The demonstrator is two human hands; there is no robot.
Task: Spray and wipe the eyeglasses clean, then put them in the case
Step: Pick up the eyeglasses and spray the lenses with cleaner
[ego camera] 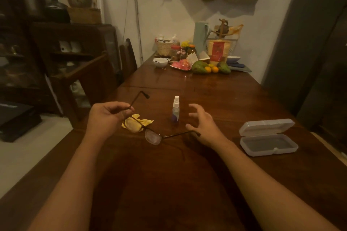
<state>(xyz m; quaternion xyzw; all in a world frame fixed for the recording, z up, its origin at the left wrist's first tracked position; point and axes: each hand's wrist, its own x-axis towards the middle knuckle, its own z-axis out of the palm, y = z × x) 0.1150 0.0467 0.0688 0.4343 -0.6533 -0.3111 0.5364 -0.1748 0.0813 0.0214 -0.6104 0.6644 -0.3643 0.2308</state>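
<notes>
My left hand (108,116) pinches the thin brown-framed eyeglasses (153,137) near one hinge, holding them above the wooden table (169,184) with both temples unfolded. Under the glasses lies a crumpled yellow cloth (144,121). A small clear spray bottle (176,109) with a white nozzle stands upright between my hands. My right hand (203,125) hovers just right of the bottle, fingers spread and curved, holding nothing. A clear plastic case (268,137) sits open on the right side of the table, with nothing inside.
At the table's far end stand a white bowl (160,62), fruit (210,67), jars (176,52), a basket (165,48) and a packet (217,50). A dark chair (88,80) and cabinet (71,47) are on the left. A grey door (300,33) is on the right.
</notes>
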